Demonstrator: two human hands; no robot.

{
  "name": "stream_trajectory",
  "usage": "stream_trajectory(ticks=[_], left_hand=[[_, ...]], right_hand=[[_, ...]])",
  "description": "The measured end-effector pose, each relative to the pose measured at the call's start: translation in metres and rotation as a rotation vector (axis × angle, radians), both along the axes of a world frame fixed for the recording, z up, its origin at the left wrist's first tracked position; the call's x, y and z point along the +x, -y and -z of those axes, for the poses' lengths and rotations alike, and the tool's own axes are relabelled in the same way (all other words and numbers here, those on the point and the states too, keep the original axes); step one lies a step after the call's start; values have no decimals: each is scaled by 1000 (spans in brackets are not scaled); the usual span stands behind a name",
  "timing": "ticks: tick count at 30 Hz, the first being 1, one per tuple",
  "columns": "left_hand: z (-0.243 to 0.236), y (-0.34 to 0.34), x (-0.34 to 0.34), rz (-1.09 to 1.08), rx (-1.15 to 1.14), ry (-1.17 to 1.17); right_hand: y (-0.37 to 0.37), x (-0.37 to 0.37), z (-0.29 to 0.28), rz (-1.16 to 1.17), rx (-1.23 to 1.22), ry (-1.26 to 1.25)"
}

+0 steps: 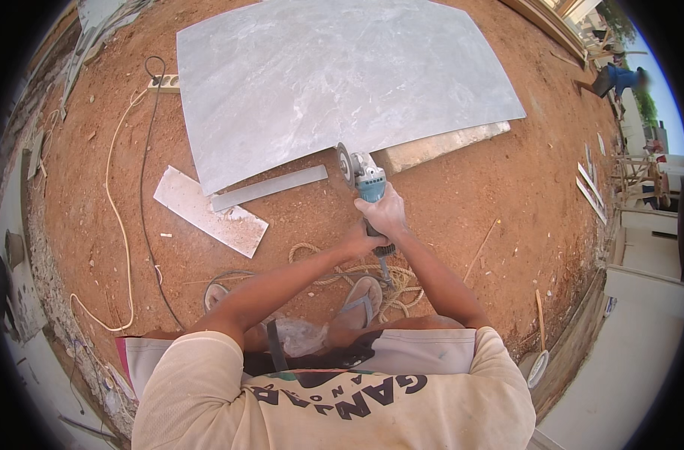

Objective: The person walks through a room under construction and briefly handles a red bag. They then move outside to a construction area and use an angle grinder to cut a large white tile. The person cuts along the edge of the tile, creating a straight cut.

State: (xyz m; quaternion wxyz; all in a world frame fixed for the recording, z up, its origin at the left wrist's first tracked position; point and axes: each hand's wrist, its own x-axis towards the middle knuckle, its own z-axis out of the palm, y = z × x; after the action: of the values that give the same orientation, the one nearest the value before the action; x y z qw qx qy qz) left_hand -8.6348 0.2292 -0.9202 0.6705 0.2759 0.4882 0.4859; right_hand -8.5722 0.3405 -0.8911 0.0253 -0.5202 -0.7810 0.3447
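Note:
An angle grinder (pixel 370 184) with a teal body is gripped in both hands. My right hand (pixel 384 212) is wrapped round its body, and my left hand (pixel 362 241) closes on the dark rear part, nearer to me. The grinder's round disc (pixel 345 164) stands upright at the near edge of a large grey marbled slab (pixel 342 75); whether it touches cannot be told. Just left of the disc lies a narrow grey strip (pixel 274 187), along the slab's near edge. One end of it rests over a pale, dusty rectangular piece (pixel 211 211) on the ground.
Under the slab's right side shows a pale block (pixel 447 147). A power strip (pixel 164 82) with white and black cables lies at the left. Coiled rope (pixel 403 291) is by my sandalled feet. Far right, a person in blue (pixel 618 79) bends forward near wooden boards.

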Motion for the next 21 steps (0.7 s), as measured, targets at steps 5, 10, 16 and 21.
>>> stream_trajectory(ticks=[5,10,16,21], left_hand=[[-5,1,-2,8,18,1],[-7,1,-7,55,-11,-55],[-1,7,3,-71,34,-17],[5,15,7,-26,29,-43]], right_hand=[[1,0,-2,-10,1,-44],[3,-3,-9,-14,11,-24],[6,1,-13,-16,1,-43],[16,7,-16,45,-51,-59]])
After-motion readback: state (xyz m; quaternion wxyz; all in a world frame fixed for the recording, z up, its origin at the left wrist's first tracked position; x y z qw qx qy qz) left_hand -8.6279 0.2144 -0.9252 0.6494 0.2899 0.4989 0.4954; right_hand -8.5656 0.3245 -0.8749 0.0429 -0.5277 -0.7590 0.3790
